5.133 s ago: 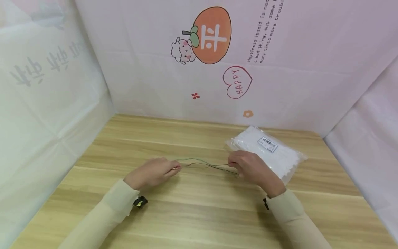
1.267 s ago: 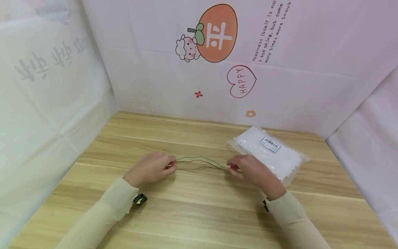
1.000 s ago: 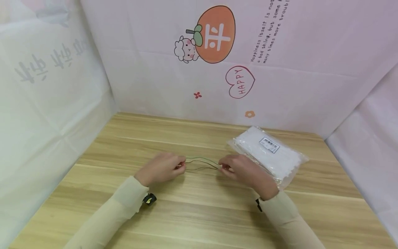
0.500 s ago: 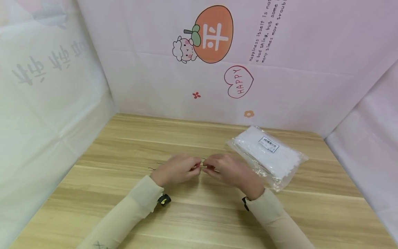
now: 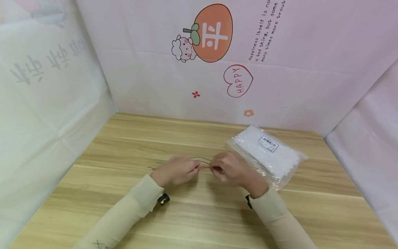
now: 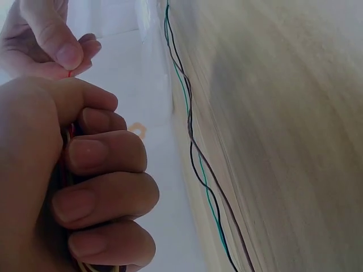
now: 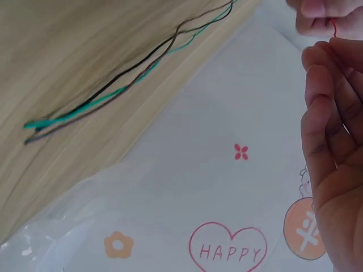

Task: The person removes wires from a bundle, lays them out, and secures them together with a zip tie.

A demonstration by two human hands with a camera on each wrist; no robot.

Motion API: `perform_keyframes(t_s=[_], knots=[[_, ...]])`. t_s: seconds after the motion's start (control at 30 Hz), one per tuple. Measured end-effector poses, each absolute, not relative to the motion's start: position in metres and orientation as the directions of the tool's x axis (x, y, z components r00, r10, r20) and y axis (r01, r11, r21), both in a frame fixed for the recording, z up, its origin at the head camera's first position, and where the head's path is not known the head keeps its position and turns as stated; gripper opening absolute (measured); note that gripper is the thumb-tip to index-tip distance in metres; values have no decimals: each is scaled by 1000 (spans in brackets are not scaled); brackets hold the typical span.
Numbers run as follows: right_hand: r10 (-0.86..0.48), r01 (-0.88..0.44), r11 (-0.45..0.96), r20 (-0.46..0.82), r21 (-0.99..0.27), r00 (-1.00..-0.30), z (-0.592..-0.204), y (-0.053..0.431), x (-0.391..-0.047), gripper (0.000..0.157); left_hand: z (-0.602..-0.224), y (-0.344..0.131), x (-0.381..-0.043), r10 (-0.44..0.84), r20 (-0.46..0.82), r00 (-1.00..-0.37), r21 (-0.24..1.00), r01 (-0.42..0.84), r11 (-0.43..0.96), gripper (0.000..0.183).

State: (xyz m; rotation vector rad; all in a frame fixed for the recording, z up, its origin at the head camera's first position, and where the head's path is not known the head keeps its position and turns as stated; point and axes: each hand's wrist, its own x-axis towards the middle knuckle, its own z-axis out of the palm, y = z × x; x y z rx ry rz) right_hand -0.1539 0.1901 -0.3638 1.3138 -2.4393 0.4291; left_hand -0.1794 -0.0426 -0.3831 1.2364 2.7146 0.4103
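In the left wrist view my left hand (image 6: 105,164) is curled round a bundle of thin wires; red and yellow ones show between its fingers. A short length of red wire (image 5: 204,167) runs from it to my right hand (image 5: 231,171), whose thumb and forefinger pinch it. The two hands are close together over the middle of the table. On the tabletop beneath lie a green wire (image 7: 62,118), a black wire (image 7: 125,71) and a brown wire (image 6: 227,203), loosely crossing. Their far ends show left of my left hand in the head view.
A clear plastic bag (image 5: 267,152) of white items with a barcode label lies right behind my right hand. The wooden table (image 5: 199,221) is bounded by printed white cloth (image 5: 149,76) at the back and sides.
Both hands have come together from wide apart. My right hand has then drawn slightly right with the red wire. The green, black and brown wires now pass under my left hand.
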Motion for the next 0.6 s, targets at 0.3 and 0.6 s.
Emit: perform_keyframes(t_s=[0.3, 0.6], knots=[[-746, -863, 497, 464, -88, -477, -364, 178, -151, 7, -384, -43, -178, 771, -29, -636, 344, 718, 605, 30], [-762, -848, 528, 468, 51, -447, -370, 183, -152, 20, -387, -50, -177, 767, -26, -641, 334, 718, 611, 29]])
